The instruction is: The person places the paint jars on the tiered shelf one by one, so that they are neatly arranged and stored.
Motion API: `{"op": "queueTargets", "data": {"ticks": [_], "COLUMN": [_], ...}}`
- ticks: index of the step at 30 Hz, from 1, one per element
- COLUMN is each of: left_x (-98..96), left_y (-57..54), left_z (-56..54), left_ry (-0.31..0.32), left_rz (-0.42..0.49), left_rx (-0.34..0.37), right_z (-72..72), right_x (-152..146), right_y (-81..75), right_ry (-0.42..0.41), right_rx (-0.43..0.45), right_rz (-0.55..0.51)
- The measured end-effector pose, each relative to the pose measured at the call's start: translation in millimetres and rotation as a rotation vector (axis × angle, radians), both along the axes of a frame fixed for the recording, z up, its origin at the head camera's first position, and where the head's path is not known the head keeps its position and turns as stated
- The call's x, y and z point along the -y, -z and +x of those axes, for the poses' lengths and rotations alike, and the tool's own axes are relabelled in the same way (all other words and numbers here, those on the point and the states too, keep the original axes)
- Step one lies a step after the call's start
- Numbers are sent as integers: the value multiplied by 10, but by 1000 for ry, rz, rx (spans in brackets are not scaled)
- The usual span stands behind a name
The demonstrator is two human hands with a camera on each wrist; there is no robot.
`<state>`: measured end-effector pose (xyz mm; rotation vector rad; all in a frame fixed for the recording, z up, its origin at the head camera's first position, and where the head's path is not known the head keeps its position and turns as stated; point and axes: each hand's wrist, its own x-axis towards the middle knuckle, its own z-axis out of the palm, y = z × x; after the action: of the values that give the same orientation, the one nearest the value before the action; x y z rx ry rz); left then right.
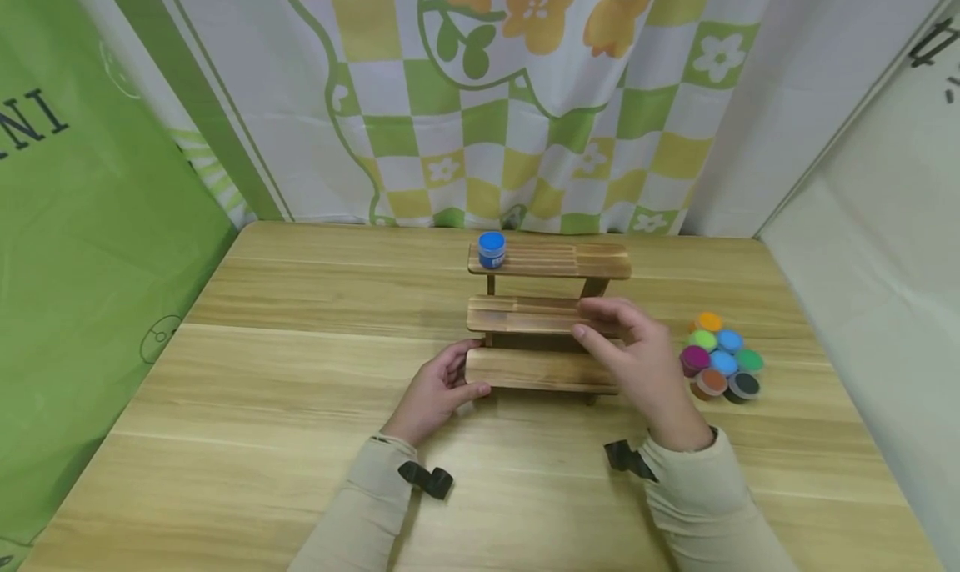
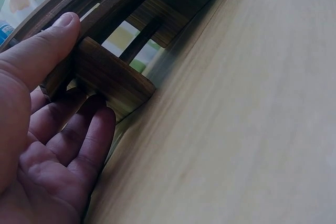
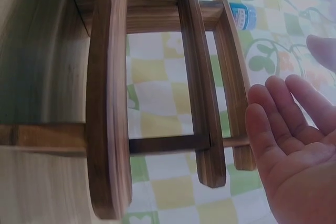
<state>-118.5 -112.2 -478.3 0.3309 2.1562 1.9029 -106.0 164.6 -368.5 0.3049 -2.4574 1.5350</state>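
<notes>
A three-step wooden stand [image 1: 540, 368] [image 2: 113, 77] [image 3: 107, 103] stands on the table. On the left end of its top step sits a small paint jar [image 1: 492, 251] [image 3: 244, 16] with a blue lid. My left hand [image 1: 429, 398] [image 2: 47, 150] grips the left end of the lowest step, thumb at the front edge and fingers around the side. Above the right part of the middle and lowest steps is my right hand [image 1: 647, 370] [image 3: 304, 156]. Its fingers are relaxed and hold nothing; whether they touch the stand I cannot tell.
Several small jars [image 1: 723, 363] with differently coloured lids are grouped on the table [image 1: 262, 405], right of the stand. A checkered curtain [image 1: 480, 138] hangs behind the table's far edge. Green cloth [image 1: 82, 247] borders the left side, pale cloth [image 1: 877, 222] the right.
</notes>
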Motion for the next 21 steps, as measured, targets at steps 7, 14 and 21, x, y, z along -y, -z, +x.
{"op": "queueTargets", "data": {"ticks": [7,14,21], "left_x": [5,11,9], "left_y": [12,9,7], "left_z": [-6,-6,-2], "left_ry": [1,-3,-6], "left_rz": [11,-8,-18], "left_rx": [0,10,17], "right_z": [7,-7,-59], "right_x": [-105,-242,-466], "right_y": [-23,-60,-30], "right_ry": [46,63,97], "right_rx": [-14,-9,41], "right_rz": [54,18,38]}}
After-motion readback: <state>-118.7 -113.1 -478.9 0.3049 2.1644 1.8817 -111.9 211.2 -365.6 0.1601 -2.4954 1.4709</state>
